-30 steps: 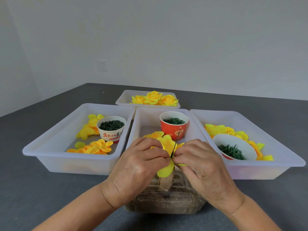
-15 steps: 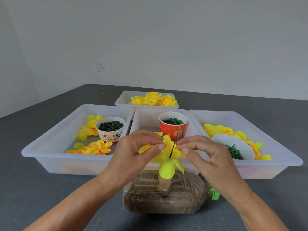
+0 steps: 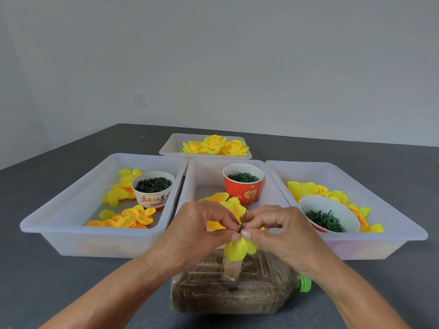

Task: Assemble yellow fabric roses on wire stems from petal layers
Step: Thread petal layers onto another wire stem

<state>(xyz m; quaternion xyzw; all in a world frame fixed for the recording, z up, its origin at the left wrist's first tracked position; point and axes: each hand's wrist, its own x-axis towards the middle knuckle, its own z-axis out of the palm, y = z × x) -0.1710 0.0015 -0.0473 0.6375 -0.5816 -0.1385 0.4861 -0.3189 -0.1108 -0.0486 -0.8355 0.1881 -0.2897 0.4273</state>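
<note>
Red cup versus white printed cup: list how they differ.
The red cup stands at the back of the middle tray; the white printed cup stands in the left tray. The red cup holds small green rings; the white printed cup holds dark green, straighter bits. Yellow petals touch the white printed cup's sides; the red cup stands apart from its tray's petals. Both stand upright, filled near the brim.

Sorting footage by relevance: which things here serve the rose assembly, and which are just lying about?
In use: left hand, right hand, petal layer, wire stem, sand-filled bottle.
Supplies and idle: loose petals, red cup, finished roses, wall socket.
</note>
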